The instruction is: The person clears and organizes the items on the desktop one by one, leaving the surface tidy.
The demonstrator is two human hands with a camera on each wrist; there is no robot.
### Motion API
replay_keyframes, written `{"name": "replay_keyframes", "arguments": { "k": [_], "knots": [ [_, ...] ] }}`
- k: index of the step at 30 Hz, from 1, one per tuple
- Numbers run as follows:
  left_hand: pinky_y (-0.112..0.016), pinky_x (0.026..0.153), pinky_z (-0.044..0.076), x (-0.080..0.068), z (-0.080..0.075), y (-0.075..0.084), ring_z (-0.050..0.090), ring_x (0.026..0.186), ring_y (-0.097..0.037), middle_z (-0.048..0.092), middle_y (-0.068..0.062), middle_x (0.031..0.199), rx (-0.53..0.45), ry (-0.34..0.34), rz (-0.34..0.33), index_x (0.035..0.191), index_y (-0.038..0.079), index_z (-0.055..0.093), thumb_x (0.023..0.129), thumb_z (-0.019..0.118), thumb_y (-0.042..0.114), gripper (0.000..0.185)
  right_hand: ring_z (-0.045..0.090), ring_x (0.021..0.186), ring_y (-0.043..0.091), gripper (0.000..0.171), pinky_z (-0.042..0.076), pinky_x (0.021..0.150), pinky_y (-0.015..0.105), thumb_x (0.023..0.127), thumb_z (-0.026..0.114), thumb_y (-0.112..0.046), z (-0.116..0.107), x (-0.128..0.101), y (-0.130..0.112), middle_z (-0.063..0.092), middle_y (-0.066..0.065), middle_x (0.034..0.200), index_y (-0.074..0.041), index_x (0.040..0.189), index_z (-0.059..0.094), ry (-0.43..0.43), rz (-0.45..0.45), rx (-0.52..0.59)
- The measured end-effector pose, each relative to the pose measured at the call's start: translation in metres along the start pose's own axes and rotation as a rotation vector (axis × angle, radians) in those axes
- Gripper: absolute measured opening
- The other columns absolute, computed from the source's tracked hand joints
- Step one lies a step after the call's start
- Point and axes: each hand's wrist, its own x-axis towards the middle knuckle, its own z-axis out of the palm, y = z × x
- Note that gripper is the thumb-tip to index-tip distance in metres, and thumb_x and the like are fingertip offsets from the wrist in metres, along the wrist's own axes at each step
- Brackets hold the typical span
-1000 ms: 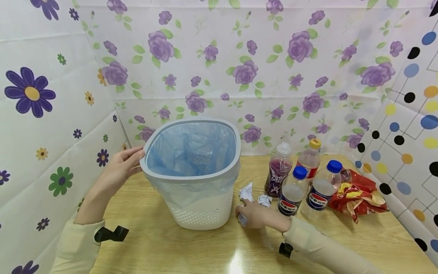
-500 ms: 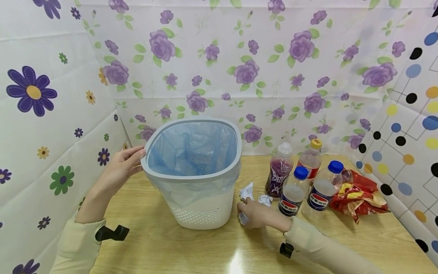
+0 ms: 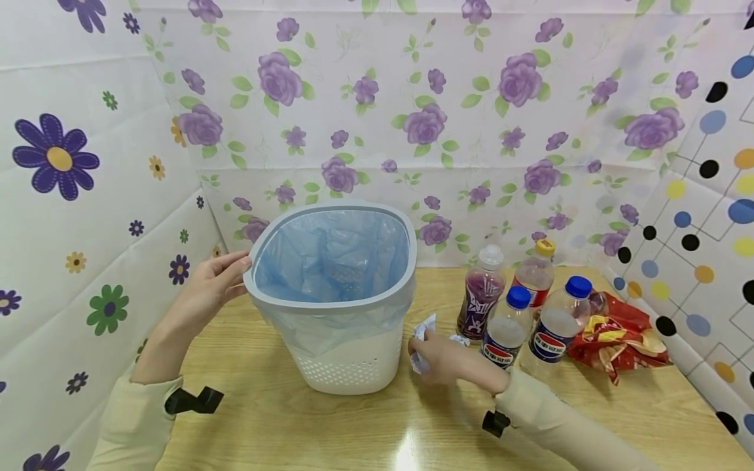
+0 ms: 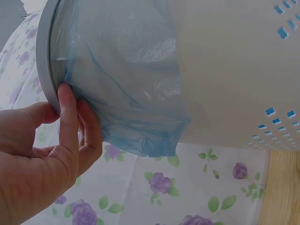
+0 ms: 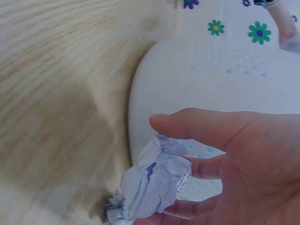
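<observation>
My right hand (image 3: 438,361) curls around a crumpled paper ball (image 5: 152,185) just above the table (image 3: 330,425), beside the bin (image 3: 347,366). My left hand (image 3: 206,288) pinches the bin's rim. Only the right wrist view shows the paper tucked between thumb and fingers (image 5: 197,166).

A pale wood-grain tabletop (image 3: 306,425) fills the lower part of the frame, with a bright glare spot near the bottom centre. A back wall (image 3: 412,98) across the top is covered in white sheeting printed with purple roses and green leaves. The left wall (image 3: 65,216) shows larger purple, green and yellow flowers. At the right edge, a panel (image 3: 701,216) carries coloured dots joined by thin lines.
</observation>
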Motion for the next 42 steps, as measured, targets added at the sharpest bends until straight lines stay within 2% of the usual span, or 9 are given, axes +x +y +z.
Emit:
{"name": "replay_keyframes", "arguments": {
  "k": [12, 20, 25, 31, 37, 42],
  "knots": [
    [-0.012, 0.088, 0.053, 0.001, 0.001, -0.001, 0.062, 0.106, 0.004, 0.059, 0.016, 0.119, -0.009, 0.000, 0.017, 0.144, -0.015, 0.029, 0.104, 0.046, 0.026, 0.060, 0.059, 0.093, 0.025, 0.045, 0.056, 0.076, 0.041, 0.078, 0.079, -0.018, -0.022, -0.002, -0.001, 0.056, 0.017, 0.113, -0.014, 0.118, 0.057, 0.028, 0.014, 0.036],
    [-0.012, 0.089, 0.052, 0.000, 0.002, 0.001, 0.061, 0.106, 0.005, 0.057, 0.016, 0.120, -0.016, 0.005, -0.005, 0.145, -0.014, 0.028, 0.103, 0.046, 0.028, 0.062, 0.061, 0.095, 0.028, 0.057, 0.057, 0.077, 0.040, 0.081, 0.078, -0.019, -0.032, -0.008, -0.001, 0.056, 0.020, 0.117, -0.015, 0.131, 0.049, 0.030, 0.044, 0.084],
    [-0.012, 0.088, 0.053, 0.000, 0.001, 0.002, 0.062, 0.106, 0.004, 0.058, 0.016, 0.119, -0.028, 0.003, 0.013, 0.144, -0.015, 0.027, 0.103, 0.046, 0.026, 0.061, 0.061, 0.097, 0.027, 0.062, 0.057, 0.077, 0.039, 0.085, 0.075, -0.020, -0.043, -0.013, -0.001, 0.054, 0.021, 0.124, -0.017, 0.138, 0.044, 0.043, 0.064, 0.090],
    [-0.012, 0.088, 0.053, 0.000, 0.001, 0.000, 0.062, 0.106, 0.004, 0.059, 0.016, 0.120, -0.031, -0.001, 0.024, 0.144, -0.015, 0.028, 0.103, 0.046, 0.025, 0.060, 0.060, 0.096, 0.022, 0.060, 0.055, 0.079, 0.038, 0.086, 0.075, -0.019, -0.054, -0.019, -0.002, 0.055, 0.020, 0.123, -0.014, 0.137, 0.044, 0.070, 0.030, 0.105],
    [-0.012, 0.087, 0.053, -0.001, 0.001, 0.001, 0.062, 0.105, 0.004, 0.059, 0.016, 0.119, -0.038, -0.001, 0.020, 0.144, -0.016, 0.028, 0.103, 0.046, 0.024, 0.060, 0.059, 0.085, 0.019, 0.061, 0.055, 0.074, 0.036, 0.085, 0.075, -0.020, -0.060, -0.024, -0.004, 0.056, 0.017, 0.119, -0.015, 0.137, 0.044, 0.084, 0.026, 0.112],
    [-0.012, 0.088, 0.053, -0.001, 0.002, 0.001, 0.062, 0.106, 0.004, 0.059, 0.017, 0.119, -0.029, 0.002, 0.011, 0.144, -0.015, 0.027, 0.103, 0.046, 0.026, 0.061, 0.060, 0.093, 0.021, 0.064, 0.055, 0.079, 0.038, 0.084, 0.076, -0.022, -0.064, -0.027, -0.006, 0.055, 0.016, 0.123, -0.017, 0.139, 0.043, 0.095, 0.044, 0.123]
  ]
}}
